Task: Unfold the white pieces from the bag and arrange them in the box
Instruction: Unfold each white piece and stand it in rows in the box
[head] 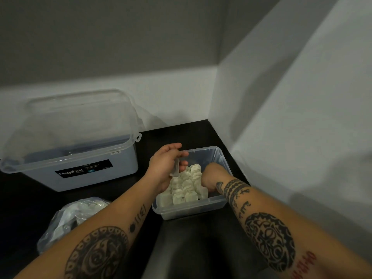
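The small clear plastic box (191, 210) sits near right on the black table (30, 198), with rows of white folded pieces (187, 186) packed in its near-left part. The left hand (165, 166) has its grip closed on one pale piece (176, 167), long axis roughly upright, just above the far-left row. The right hand (210, 178) is sunk among the pieces; its grip is hidden. The crumpled clear plastic bag (76, 218) lies well left, nearer the left arm.

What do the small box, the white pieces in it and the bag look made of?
Small rectangular clear box: translucent plastic, glossy, contents show through its wall. White folded pieces: matte, soft-looking, perhaps paper or fabric; unclear. Crumpled clear bag: thin plastic film, shiny creases.
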A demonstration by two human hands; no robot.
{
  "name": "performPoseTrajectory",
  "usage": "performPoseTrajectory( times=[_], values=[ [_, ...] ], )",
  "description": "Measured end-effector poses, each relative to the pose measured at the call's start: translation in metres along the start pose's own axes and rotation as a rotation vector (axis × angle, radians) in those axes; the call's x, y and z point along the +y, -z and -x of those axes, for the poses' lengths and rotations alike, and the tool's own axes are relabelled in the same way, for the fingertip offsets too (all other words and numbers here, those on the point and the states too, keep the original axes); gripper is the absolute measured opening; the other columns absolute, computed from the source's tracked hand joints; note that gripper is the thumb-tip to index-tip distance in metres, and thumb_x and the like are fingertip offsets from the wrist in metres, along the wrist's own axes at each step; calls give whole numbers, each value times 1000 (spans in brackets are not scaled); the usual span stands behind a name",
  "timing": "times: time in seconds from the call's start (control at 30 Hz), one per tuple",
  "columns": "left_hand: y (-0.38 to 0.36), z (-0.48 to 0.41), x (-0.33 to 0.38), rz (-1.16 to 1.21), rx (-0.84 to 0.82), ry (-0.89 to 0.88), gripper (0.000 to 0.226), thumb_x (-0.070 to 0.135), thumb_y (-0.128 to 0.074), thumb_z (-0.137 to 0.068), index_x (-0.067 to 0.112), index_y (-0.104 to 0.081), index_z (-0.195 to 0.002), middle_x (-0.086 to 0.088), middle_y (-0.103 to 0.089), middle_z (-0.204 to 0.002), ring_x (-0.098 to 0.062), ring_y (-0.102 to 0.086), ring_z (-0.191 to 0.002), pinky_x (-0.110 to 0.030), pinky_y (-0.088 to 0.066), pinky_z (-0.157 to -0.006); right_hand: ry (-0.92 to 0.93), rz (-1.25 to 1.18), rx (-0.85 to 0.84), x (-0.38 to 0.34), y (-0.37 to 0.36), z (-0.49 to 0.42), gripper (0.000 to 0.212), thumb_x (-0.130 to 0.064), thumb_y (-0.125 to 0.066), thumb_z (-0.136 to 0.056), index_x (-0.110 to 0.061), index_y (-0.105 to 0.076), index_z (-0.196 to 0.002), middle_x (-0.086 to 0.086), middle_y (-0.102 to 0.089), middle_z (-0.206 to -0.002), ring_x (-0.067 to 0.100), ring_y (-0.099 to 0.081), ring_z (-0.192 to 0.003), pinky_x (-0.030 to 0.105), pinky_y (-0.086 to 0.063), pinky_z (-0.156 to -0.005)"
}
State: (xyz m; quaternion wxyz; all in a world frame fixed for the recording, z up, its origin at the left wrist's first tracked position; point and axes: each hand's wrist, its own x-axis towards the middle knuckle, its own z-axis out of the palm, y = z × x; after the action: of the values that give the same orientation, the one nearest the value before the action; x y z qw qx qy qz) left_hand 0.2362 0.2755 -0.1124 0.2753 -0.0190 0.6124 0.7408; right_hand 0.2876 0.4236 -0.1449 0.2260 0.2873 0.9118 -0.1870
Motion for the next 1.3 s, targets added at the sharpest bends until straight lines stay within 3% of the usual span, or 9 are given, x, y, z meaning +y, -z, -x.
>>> performPoseTrajectory(
  times=[0.23, 0.33, 0.43, 0.53, 0.7, 0.87, 1.0, 1.13, 1.3],
  values=[
    [-13, -2, 5, 263, -4, 57, 34, -5, -44, -100, 8, -61, -126, -15, -77, -104, -24, -74, -79, -32, -60, -68, 168, -284, 219, 3, 42, 20, 22, -9, -58, -95, -14, -67, -114, 3, -67, -109, 20, -65, -100, 25, -49, -74],
    [-17, -4, 4, 310, -44, 26, 40, -2, -40, -102, 10, -54, -138, -15, -74, -118, -31, -72, -109, -40, -59, -90, 360, -540, 340, 6, 57, 33, 17, -11, -60, -94, -25, -67, -100, -8, -66, -97, 9, -64, -89, 16, -46, -67],
    [-18, -3, 7, 244, -98, -64, 49, 3, -34, -104, 19, -48, -148, -2, -73, -126, -26, -55, -133, -48, -44, -112, 443, -675, 290, 1, 61, 44, 8, -26, -64, -96, -23, -70, -100, -11, -68, -89, 6, -64, -81, 16, -45, -67],
    [-23, 3, 12, 224, -192, -115, 51, 5, -34, -103, 25, -50, -147, 6, -68, -135, -13, -51, -132, -45, -41, -111, 482, -731, 179, -3, 56, 47, 17, -32, -68, -95, -20, -72, -106, -6, -71, -89, 7, -66, -79, 20, -48, -66],
    [-25, 8, 15, 130, -205, -192, 44, 6, -42, -105, 25, -53, -144, 8, -66, -139, -10, -57, -129, -34, -47, -103, 534, -847, 235, 3, 53, 42, 6, -24, -73, -92, -19, -72, -95, 1, -75, -87, 13, -71, -79, 30, -59, -76],
    [-18, 12, 2, -201, -34, -307, 14, 18, -66, -99, 16, -70, -112, -3, -76, -103, -20, -71, -95, -33, -58, -81, 550, -800, 317, 11, 54, 33, 8, -23, -74, -91, -21, -72, -98, -2, -75, -92, 14, -72, -88, 34, -60, -85],
    [-16, 14, -3, -351, -2, -381, 8, 17, -71, -95, 13, -75, -101, 0, -76, -87, -6, -67, -75, -18, -53, -65, 596, -755, 312, 15, 49, 33, 12, -24, -74, -91, -25, -72, -103, -7, -74, -94, 5, -70, -88, 25, -59, -82],
    [-12, 11, -5, -417, -14, -343, 14, 18, -74, -93, 19, -76, -106, 4, -77, -96, -3, -70, -85, -16, -53, -70, 505, -550, 298, 18, 50, 37, 3, -28, -72, -92, -25, -71, -94, -6, -73, -86, 8, -69, -80, 25, -57, -74],
    [-1, 4, -9, -467, 121, -346, 15, 26, -66, -99, 39, -71, -105, 12, -73, -107, -7, -67, -101, -29, -57, -86, 278, -177, -7, 14, 41, 36, 19, -7, -61, -90, -12, -70, -107, 8, -74, -99, 17, -72, -80, 34, -63, -77]
  ],
)
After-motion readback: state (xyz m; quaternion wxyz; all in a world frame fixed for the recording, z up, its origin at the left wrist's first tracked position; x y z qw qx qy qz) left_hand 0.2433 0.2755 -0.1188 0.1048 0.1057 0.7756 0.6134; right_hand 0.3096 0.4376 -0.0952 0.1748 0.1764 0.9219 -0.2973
